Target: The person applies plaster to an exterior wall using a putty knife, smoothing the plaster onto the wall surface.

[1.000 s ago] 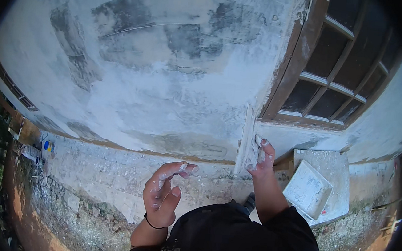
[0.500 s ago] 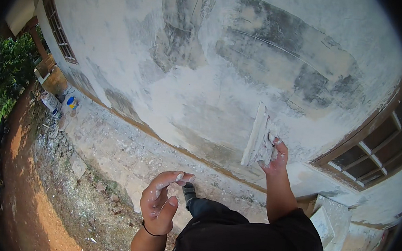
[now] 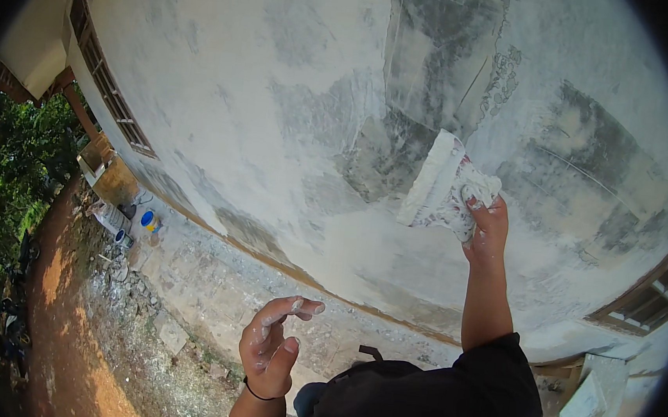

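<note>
My right hand (image 3: 487, 224) grips a wide filling knife (image 3: 433, 177) smeared with thick white putty, its long blade edge facing left. The knife is at the plastered wall (image 3: 314, 168), over the lower end of a dark grey patch (image 3: 390, 146); I cannot tell whether the blade touches it. White putty clings to my right thumb. Low in front of me, my left hand (image 3: 272, 349) holds nothing. Its fingers are bent and stand apart from the thumb, with white putty on the tips and a dark band at the wrist.
Along the wall base runs a spattered concrete ledge (image 3: 211, 269). A blue and yellow bucket (image 3: 149, 221) stands at its far left, near a white sack (image 3: 112, 217). Barred windows (image 3: 108, 73) sit at left and right. Pale boards (image 3: 583, 410) lean at the lower right.
My right hand has carried the filling knife up across the wall. The view has swung, so the wall patches and right window appear farther right. My left hand keeps its bent shape.
</note>
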The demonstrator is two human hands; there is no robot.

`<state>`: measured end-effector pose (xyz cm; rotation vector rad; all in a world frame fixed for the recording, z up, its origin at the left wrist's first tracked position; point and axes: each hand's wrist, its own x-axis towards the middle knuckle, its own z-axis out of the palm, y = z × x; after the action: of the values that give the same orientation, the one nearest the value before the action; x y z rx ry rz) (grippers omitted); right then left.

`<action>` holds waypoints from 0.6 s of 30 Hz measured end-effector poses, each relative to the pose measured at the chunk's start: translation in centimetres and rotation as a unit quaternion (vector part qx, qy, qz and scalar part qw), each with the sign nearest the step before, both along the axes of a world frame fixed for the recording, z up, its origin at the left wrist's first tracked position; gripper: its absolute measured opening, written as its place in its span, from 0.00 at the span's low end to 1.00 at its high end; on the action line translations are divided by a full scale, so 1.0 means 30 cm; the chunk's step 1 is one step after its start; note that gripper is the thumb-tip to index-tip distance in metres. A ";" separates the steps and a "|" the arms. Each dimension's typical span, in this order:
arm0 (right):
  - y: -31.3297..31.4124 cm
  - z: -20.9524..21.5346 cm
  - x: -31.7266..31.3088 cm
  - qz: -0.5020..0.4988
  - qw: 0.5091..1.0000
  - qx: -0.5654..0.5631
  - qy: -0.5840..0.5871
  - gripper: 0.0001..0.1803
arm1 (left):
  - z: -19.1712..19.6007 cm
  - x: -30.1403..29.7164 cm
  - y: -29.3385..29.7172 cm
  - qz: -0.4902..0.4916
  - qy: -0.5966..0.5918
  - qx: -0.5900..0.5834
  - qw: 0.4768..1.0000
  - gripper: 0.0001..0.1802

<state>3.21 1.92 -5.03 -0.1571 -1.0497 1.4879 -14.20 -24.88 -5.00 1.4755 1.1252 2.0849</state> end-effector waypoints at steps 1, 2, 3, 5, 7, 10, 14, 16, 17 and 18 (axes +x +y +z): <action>0.008 0.004 -0.060 -0.018 0.999 0.013 -0.030 0.18 | -0.004 -0.063 0.023 -0.009 -0.007 0.005 1.000 0.23; 0.016 0.003 -0.119 -0.038 0.997 0.024 -0.058 0.17 | -0.013 -0.133 0.052 -0.026 -0.005 0.009 1.000 0.23; 0.012 0.000 -0.179 -0.052 0.996 0.025 -0.063 0.17 | -0.026 -0.206 0.075 -0.046 -0.003 0.010 0.999 0.23; 0.002 -0.014 -0.293 -0.100 0.988 0.040 -0.112 0.16 | -0.043 -0.350 0.144 -0.099 -0.004 0.021 0.995 0.23; -0.022 -0.024 -0.389 -0.152 0.975 0.044 -0.153 0.16 | -0.059 -0.480 0.190 -0.158 -0.007 0.028 0.987 0.23; -0.042 -0.031 -0.560 -0.194 0.954 0.098 -0.206 0.14 | -0.074 -0.686 0.229 -0.236 0.003 0.049 0.970 0.23; 0.031 0.033 -0.759 -0.289 0.926 0.095 -0.222 0.10 | -0.049 -0.850 0.303 -0.298 0.007 0.029 0.954 0.23; 0.090 0.047 -0.847 -0.319 0.904 0.101 -0.265 0.10 | -0.042 -0.936 0.331 -0.342 0.010 0.027 0.939 0.24; 0.116 0.039 -0.882 -0.334 0.899 0.098 -0.265 0.10 | -0.042 -0.970 0.346 -0.357 0.012 0.028 0.934 0.24; 0.140 0.032 -0.913 -0.399 0.864 0.102 -0.291 0.11 | -0.045 -0.994 0.357 -0.365 0.011 0.028 0.931 0.23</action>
<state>-24.19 6.13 -4.07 -0.8277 -1.3785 0.5589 -44.01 -14.19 -6.34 1.6148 0.4050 1.5758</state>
